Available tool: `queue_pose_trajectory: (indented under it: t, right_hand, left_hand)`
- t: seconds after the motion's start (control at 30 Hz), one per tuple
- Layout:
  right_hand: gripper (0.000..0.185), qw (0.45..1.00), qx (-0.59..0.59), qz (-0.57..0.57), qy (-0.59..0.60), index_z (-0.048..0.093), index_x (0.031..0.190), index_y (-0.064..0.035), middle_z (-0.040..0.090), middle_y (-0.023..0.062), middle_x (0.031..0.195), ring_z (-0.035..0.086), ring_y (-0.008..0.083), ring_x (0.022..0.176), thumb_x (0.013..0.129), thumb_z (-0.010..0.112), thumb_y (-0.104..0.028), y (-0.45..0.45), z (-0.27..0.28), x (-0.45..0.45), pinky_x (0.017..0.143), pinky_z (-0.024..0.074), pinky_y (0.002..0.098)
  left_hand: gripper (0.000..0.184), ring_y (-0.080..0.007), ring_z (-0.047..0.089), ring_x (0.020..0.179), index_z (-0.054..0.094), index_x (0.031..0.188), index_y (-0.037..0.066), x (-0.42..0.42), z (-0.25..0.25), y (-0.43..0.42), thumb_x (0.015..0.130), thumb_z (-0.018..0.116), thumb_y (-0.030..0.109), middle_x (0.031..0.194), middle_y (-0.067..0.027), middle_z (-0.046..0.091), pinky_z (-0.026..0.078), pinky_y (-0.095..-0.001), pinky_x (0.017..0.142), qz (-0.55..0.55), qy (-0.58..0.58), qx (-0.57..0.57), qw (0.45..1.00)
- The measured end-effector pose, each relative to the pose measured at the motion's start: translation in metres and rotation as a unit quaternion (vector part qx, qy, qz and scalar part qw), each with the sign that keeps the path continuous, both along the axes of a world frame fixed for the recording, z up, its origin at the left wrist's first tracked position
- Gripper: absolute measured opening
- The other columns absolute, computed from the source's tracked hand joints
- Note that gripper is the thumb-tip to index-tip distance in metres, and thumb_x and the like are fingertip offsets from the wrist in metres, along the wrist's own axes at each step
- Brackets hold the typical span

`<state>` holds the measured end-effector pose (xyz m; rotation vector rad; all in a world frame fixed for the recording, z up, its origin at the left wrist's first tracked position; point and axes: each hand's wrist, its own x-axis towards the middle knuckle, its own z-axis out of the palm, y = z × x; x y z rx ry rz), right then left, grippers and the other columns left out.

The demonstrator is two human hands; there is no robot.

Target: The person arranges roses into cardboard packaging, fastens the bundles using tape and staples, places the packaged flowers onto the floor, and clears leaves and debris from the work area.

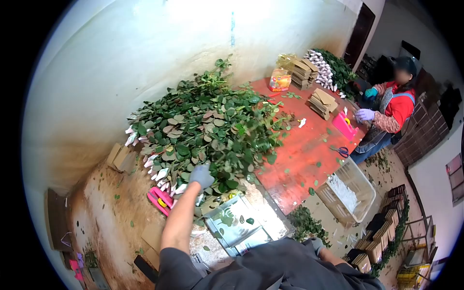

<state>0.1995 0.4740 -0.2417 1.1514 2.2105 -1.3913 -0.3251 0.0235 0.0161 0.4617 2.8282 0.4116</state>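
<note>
A large heap of leafy green stems lies against the wall, with white-wrapped flower heads along its left edge. My left hand, in a grey glove, reaches into the front of the heap; its fingers are partly hidden among the leaves. Just left of that arm lies a pink tape dispenser. In front of my body is a metal tray with loose leaves on it. My right hand, also gloved in grey, is low at my right side beside a pile of leaves, its fingers mostly hidden.
A red table holds folded cardboard, a pink dispenser and scissors. A co-worker in gloves stands at its far right side. Below are a plastic bin and a row of boxes on the floor.
</note>
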Motion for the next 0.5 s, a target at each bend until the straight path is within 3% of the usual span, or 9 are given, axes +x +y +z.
queue_pose_trajectory:
  t: [0.07, 0.1, 0.17, 0.23, 0.27, 0.37, 0.4, 0.43, 0.5]
  right_hand:
    - [0.04, 0.997, 0.061, 0.028, -0.029, 0.073, 0.102, 0.0018, 0.076, 0.0201, 0.098, 0.073, 0.0291, 0.09, 0.09, 0.071, -0.036, 0.028, -0.051, 0.002, 0.082, 0.0551, 0.0392]
    - [0.038, 0.997, 0.067, 0.046, 0.007, 0.073, 0.101, 0.0023, 0.076, 0.0204, 0.097, 0.073, 0.0309, 0.09, 0.092, 0.069, -0.034, 0.016, -0.01, -0.018, 0.081, 0.0552, 0.0397]
    - [0.024, 0.991, 0.082, 0.108, 0.004, 0.074, 0.101, -0.0016, 0.072, 0.0093, 0.085, 0.066, 0.0166, 0.077, 0.091, 0.073, -0.023, 0.022, 0.0, -0.041, 0.072, 0.055, 0.0348]
    - [0.034, 0.998, -0.017, 0.023, -0.054, 0.071, 0.094, 0.0019, 0.074, 0.0154, 0.084, 0.07, 0.0264, 0.074, 0.093, 0.068, -0.032, 0.016, 0.022, -0.064, 0.07, 0.0548, 0.0393]
    - [0.035, 0.999, 0.007, 0.026, -0.038, 0.072, 0.091, -0.0001, 0.073, 0.0129, 0.078, 0.069, 0.023, 0.069, 0.094, 0.067, -0.034, 0.019, 0.01, -0.066, 0.067, 0.0542, 0.0385]
    - [0.033, 0.995, -0.011, 0.057, -0.086, 0.072, 0.088, -0.0035, 0.073, 0.012, 0.077, 0.069, 0.023, 0.07, 0.091, 0.067, -0.036, 0.019, 0.028, -0.081, 0.067, 0.0539, 0.0369]
    - [0.03, 0.995, -0.001, 0.066, -0.079, 0.074, 0.089, -0.0045, 0.074, 0.0128, 0.08, 0.07, 0.0235, 0.071, 0.09, 0.068, -0.034, 0.024, 0.005, -0.077, 0.068, 0.054, 0.0363]
    - [0.028, 0.996, -0.052, 0.038, -0.063, 0.074, 0.09, -0.004, 0.074, 0.0125, 0.079, 0.07, 0.0227, 0.072, 0.089, 0.068, -0.031, 0.021, 0.021, -0.08, 0.07, 0.0547, 0.0354]
    - [0.026, 0.996, -0.058, 0.026, -0.064, 0.073, 0.088, -0.0029, 0.073, 0.0113, 0.078, 0.07, 0.0217, 0.072, 0.088, 0.071, -0.029, 0.025, 0.006, -0.075, 0.07, 0.0556, 0.0357]
  left_hand:
    - [0.044, -0.0419, 0.066, 0.106, 0.067, 0.111, 0.003, -0.005, 0.021, -0.016, 0.074, 0.07, 0.025, 0.111, -0.0253, 0.07, 0.053, -0.0478, 0.095, -0.003, 0.039, 0.042, 0.998]
    - [0.045, -0.0433, 0.067, 0.103, 0.067, 0.11, 0.002, -0.013, 0.032, -0.026, 0.073, 0.072, 0.026, 0.109, -0.0257, 0.07, 0.053, -0.0486, 0.094, -0.013, 0.041, 0.05, 0.998]
    - [0.04, -0.0452, 0.066, 0.1, 0.067, 0.105, 0.001, -0.009, 0.071, -0.041, 0.073, 0.073, 0.024, 0.104, -0.0255, 0.071, 0.053, -0.049, 0.089, -0.016, 0.077, 0.096, 0.992]
    - [0.035, -0.0455, 0.065, 0.099, 0.067, 0.105, 0.001, -0.006, 0.102, -0.05, 0.076, 0.072, 0.019, 0.102, -0.0242, 0.071, 0.053, -0.0486, 0.087, -0.039, 0.09, 0.13, 0.987]
    - [0.032, -0.0458, 0.065, 0.098, 0.068, 0.105, 0.003, -0.002, 0.114, -0.049, 0.077, 0.071, 0.016, 0.1, -0.0233, 0.071, 0.052, -0.049, 0.085, -0.038, 0.105, 0.145, 0.983]
    - [0.06, -0.0449, 0.061, 0.114, 0.058, 0.132, -0.003, -0.018, 0.057, -0.071, 0.079, 0.075, 0.021, 0.124, -0.0277, 0.065, 0.048, -0.0492, 0.1, -0.002, 0.136, 0.009, 0.991]
    - [0.075, -0.0446, 0.057, 0.122, 0.049, 0.142, -0.006, -0.009, 0.054, -0.058, 0.08, 0.076, 0.026, 0.133, -0.0291, 0.06, 0.044, -0.0485, 0.108, 0.023, 0.071, -0.026, 0.997]
    - [0.077, -0.0433, 0.057, 0.122, 0.05, 0.142, -0.004, -0.008, 0.028, -0.054, 0.08, 0.077, 0.033, 0.133, -0.0277, 0.06, 0.043, -0.0475, 0.109, 0.012, 0.065, -0.026, 0.997]
    - [0.088, -0.0363, 0.054, 0.127, 0.045, 0.148, 0.001, 0.009, -0.024, -0.043, 0.081, 0.076, 0.049, 0.143, -0.0207, 0.054, 0.045, -0.0476, 0.105, -0.057, 0.134, -0.17, 0.975]
